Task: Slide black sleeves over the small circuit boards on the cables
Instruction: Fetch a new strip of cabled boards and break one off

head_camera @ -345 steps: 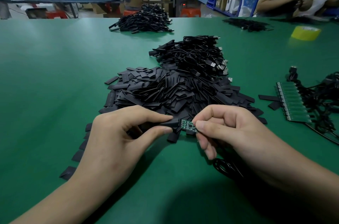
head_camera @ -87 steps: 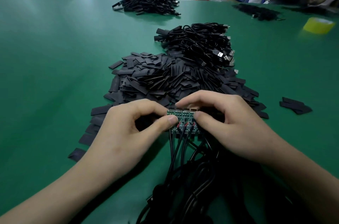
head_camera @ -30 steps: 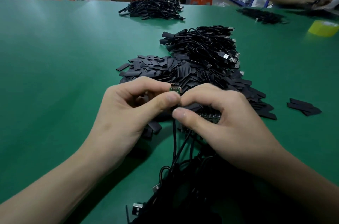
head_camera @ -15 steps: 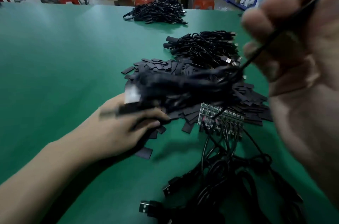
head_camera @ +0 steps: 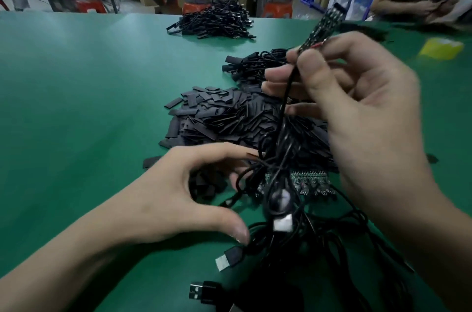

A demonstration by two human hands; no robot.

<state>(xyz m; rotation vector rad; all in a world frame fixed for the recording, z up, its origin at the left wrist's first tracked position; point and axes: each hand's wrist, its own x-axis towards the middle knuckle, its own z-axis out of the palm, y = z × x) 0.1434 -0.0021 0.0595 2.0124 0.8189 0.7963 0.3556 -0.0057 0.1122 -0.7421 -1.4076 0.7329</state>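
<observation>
The bare circuit board (head_camera: 325, 26) rides high, tilted up and away, well above the heap of black sleeves (head_camera: 237, 117) on the green table (head_camera: 76, 107). It wears no sleeve yet. Its cable (head_camera: 287, 97) drops straight down across that heap into the tangle of cables (head_camera: 293, 209) on the near side. The right hand (head_camera: 357, 107) pinches the cable just under the board, thumb against forefinger, the other fingers fanned loose. The left hand (head_camera: 184, 199) lies open at the near-left edge of the heap, thumb and fingers curved apart, gripping nothing that shows. A panel of joined boards (head_camera: 306, 181) lies flat at the heap's near edge. The job now, likely: the left hand picks one sleeve, squeezes its edges so the mouth opens, and feeds the board in end first. Pinching close behind the board should keep it from wobbling.
</observation>
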